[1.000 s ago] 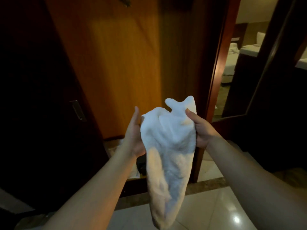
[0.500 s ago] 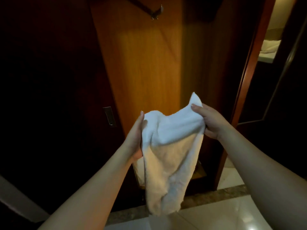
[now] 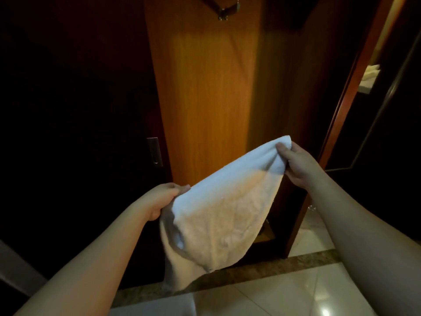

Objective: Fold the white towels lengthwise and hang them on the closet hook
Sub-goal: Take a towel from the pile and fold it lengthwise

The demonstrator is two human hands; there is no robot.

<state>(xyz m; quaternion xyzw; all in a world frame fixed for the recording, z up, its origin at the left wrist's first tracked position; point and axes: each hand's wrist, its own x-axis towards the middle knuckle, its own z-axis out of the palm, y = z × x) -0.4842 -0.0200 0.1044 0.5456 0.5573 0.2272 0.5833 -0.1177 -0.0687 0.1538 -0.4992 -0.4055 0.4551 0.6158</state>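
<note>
Towel [image 3: 218, 210] pinched at both top corners: left hand [image 3: 160, 198] low, right hand [image 3: 296, 164] higher. Top edge slanting up to the right, rest hanging down.

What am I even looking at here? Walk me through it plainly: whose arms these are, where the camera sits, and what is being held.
There is no machine here. A person wears a camera on the head, so you look forward and down along their own two bare arms. The left hand pinches the lower end of a white towel; the right hand pinches the higher end, so the top edge runs stretched and slanted between them while the rest hangs loose. Behind the towel stands a lit wooden closet panel, and high on it sits a metal hook, with nothing hanging on it. Below is a shiny tiled floor. Nothing rests on any surface that I can make out.
</note>
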